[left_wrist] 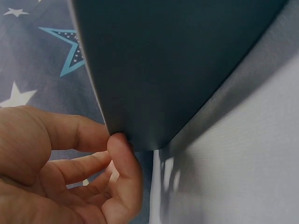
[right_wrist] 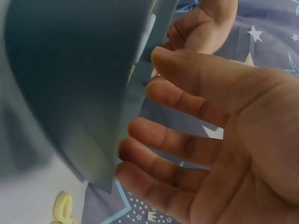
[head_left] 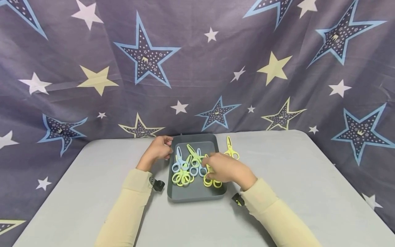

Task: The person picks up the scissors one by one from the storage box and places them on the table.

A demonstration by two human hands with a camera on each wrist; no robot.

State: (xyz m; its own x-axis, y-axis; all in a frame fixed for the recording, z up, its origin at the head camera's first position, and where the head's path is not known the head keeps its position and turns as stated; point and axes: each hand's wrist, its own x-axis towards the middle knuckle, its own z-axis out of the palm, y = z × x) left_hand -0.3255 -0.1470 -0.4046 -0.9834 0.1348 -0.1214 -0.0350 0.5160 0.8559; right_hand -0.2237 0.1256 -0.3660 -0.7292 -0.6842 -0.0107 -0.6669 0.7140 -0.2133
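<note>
A dark grey tray (head_left: pixel 194 196) holds several children's scissors. Blue scissors (head_left: pixel 182 161) lie over yellow-green scissors (head_left: pixel 182 174) on its left side. Light green scissors (head_left: pixel 194 154) cross another blue pair (head_left: pixel 199 164) near the middle. My left hand (head_left: pixel 158 149) pinches the tray's far left edge between thumb and finger, as the left wrist view shows. Above the tray's right side hovers my right hand (head_left: pixel 226 168), partly covering yellow scissors (head_left: pixel 209 168). In the right wrist view its fingers (right_wrist: pixel 170 137) are spread and loosely bent, with nothing between them.
Another pair of yellow scissors (head_left: pixel 230 151) lies on the pale table (head_left: pixel 296 171), right of the tray. A star-patterned curtain (head_left: pixel 197 68) hangs behind the table. Each sleeve's wrist carries a small black camera, such as the left one (head_left: pixel 158 185).
</note>
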